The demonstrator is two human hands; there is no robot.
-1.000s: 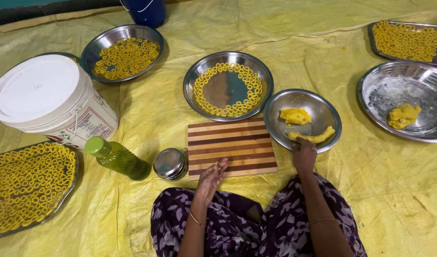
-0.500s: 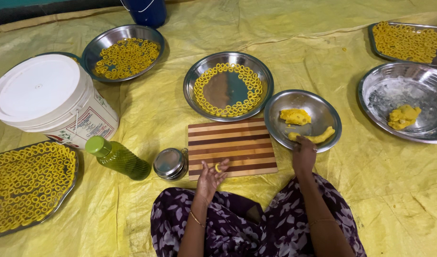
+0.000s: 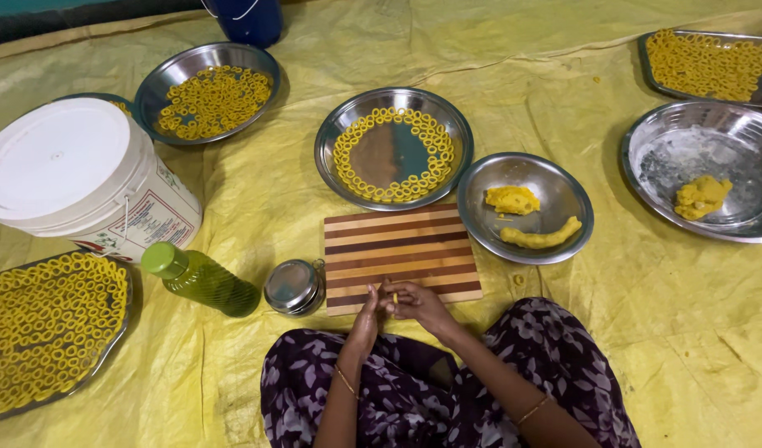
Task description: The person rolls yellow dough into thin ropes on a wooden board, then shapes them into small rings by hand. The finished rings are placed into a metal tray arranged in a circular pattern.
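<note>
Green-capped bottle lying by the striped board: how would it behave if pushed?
The bottle lies on its side and looks round, so it would probably roll. It seems to be thin plastic, likely light. The wrinkled yellow sheet may slow it.

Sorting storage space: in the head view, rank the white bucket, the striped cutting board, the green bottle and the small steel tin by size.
1. white bucket
2. striped cutting board
3. green bottle
4. small steel tin
All lie about equally near, so the order seems safe.

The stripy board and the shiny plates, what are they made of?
The striped board looks like wood: light and dark strips side by side, dull matte finish. The plates, like the one with rings and the one with dough lumps, look like polished steel: grey, shiny, with bright reflections. Both hands meet at the board's near edge.
</note>
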